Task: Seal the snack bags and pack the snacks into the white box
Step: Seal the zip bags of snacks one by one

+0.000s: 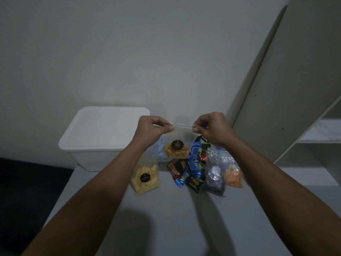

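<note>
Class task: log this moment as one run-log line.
left hand grip: pinches clear zip bag of orange snacks top | right hand grip: same | white plastic box: lidded

Dim, grainy picture; soft shadows below; edges bowed.

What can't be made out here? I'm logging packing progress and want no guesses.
Head view:
- White box: lid on, contents hidden.
- Held bag: clear strip, sealed or not unclear.
- Label text on lying bag: too small, dim.
- Wrapped snacks: piled, uncountable.
</note>
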Demonstrator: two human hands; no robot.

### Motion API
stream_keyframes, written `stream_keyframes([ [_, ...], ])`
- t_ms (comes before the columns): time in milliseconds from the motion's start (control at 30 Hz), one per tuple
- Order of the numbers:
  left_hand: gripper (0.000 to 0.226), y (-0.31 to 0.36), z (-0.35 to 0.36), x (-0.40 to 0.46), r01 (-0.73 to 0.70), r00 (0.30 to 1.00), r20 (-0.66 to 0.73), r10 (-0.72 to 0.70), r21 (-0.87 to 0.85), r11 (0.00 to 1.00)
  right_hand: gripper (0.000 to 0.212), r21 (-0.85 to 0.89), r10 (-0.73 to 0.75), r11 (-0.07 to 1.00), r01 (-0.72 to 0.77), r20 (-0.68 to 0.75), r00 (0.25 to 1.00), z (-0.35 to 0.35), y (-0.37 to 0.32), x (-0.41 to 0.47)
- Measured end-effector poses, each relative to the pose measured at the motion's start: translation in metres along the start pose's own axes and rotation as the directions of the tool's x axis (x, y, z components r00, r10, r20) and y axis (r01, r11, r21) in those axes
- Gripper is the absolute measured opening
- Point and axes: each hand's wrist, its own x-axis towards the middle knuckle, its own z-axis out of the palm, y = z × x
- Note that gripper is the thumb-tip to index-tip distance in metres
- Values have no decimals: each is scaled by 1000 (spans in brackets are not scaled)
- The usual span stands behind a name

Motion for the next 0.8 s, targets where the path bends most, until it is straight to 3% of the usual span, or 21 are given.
stream_keyframes([
  [300, 13, 1, 6, 2, 33, 999, 25, -35, 60, 998, 8, 16, -78, 997, 77, 98, 992, 1, -6, -1],
  [533, 8, -1, 11, 1, 32, 998, 46, -34, 46, 998, 6, -114, -82, 990, 87, 47, 996, 12, -5, -3],
  [667, 8, 2, 15, 0, 38, 998, 44, -40, 47, 998, 12, -89, -132, 987, 137, 59, 990, 17, -9, -4],
  [800, 8, 3, 20, 0, 27, 998, 49, -29, 33, 999, 4, -107, -153, 983, 150, -20, 988, 23, -7, -3],
])
